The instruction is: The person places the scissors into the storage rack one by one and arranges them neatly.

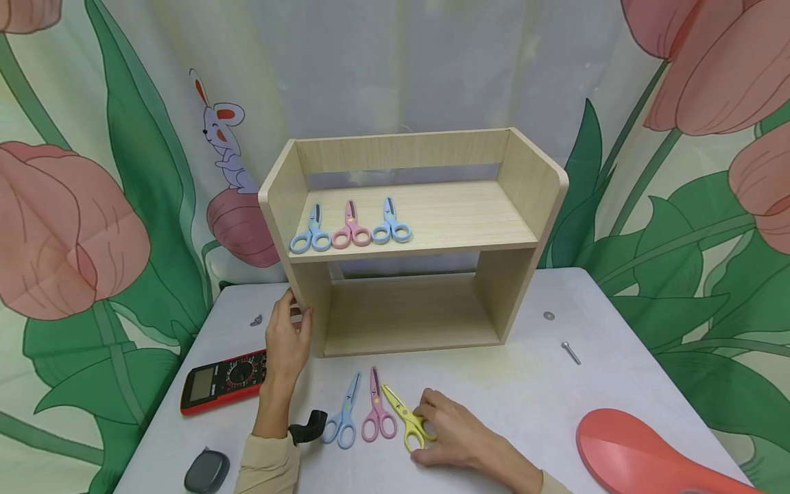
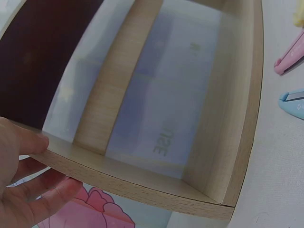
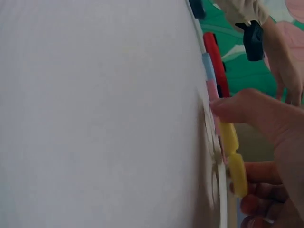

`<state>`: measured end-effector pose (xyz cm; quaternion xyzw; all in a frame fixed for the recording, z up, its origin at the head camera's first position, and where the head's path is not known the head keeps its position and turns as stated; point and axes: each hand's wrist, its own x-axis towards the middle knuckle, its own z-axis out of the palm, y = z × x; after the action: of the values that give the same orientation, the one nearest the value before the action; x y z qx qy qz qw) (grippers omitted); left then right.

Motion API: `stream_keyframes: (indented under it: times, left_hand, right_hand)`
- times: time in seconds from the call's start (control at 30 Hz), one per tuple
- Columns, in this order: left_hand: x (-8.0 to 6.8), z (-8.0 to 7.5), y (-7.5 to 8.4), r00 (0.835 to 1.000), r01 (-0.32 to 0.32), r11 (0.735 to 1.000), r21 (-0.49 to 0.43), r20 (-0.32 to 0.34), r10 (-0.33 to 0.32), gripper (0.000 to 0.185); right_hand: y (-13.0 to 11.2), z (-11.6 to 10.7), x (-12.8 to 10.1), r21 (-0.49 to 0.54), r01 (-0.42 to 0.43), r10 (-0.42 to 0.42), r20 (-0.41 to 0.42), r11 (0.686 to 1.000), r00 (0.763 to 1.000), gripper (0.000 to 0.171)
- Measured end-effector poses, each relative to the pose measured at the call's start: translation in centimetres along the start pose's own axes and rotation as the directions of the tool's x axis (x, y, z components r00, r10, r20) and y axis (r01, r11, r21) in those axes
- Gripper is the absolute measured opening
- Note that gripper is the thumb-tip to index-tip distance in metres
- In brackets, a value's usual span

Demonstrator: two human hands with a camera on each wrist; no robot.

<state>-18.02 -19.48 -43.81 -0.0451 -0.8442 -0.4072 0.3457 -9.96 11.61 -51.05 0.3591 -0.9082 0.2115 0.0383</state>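
My left hand [image 1: 289, 336] grips the front edge of the left side panel of a two-tier wooden shelf [image 1: 401, 250]; in the left wrist view the thumb lies on one side and the fingers [image 2: 52, 190] on the other. At the table's front, my right hand [image 1: 453, 431] holds yellow scissors [image 1: 404, 416] by the handles, between thumb and fingers. Pink scissors [image 1: 376, 405] and blue scissors [image 1: 344, 415] lie to their left. On the upper tier stand blue scissors [image 1: 311, 230], pink scissors [image 1: 351, 226] and another blue pair [image 1: 390, 223], blades toward the back.
Left of the shelf lie a red-and-black multimeter [image 1: 225, 381], a dark grey rounded case [image 1: 207, 471] and a small metal piece [image 1: 256, 320]. On the right are a washer [image 1: 548, 315], a bolt [image 1: 570, 353] and a large red spoon-shaped utensil [image 1: 642, 449]. A printed curtain [image 1: 395, 68] hangs behind.
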Motion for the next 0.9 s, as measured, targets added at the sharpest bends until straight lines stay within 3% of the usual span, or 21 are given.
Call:
stream_keyframes:
  times: [0.17,0.3,0.43,0.67,0.9]
  left_hand:
    - [-0.1,0.0,0.0,1.0,-0.006,1.0,0.001,-0.003,0.006,0.051]
    - [-0.1,0.0,-0.1,1.0,0.005,1.0,0.003,-0.001,-0.005,0.051]
    - [0.0,-0.1,-0.2,1.0,0.001,1.0,0.001,-0.008,-0.001,0.051]
    - [0.0,0.0,-0.2,1.0,-0.006,1.0,0.003,-0.006,0.006,0.051]
    - [0.0,0.0,-0.2,1.0,-0.012,1.0,-0.006,-0.01,0.012,0.052]
  right_hand:
    - [0.0,-1.3,0.6,-0.004,0.066,-0.066,-0.142,0.998,0.988,0.053]
    - [-0.3,-3.7,1.7,-0.029,0.173,-0.174,-0.271,0.985,0.947,0.055]
    - [-0.9,-6.6,3.0,-0.056,0.233,-0.238,-0.344,0.971,0.908,0.057]
    - [-2.0,-11.6,5.2,-0.059,0.264,-0.263,-0.441,0.963,0.858,0.059]
    - [-1.7,-16.1,7.5,-0.088,0.244,-0.25,-0.562,0.966,0.789,0.059]
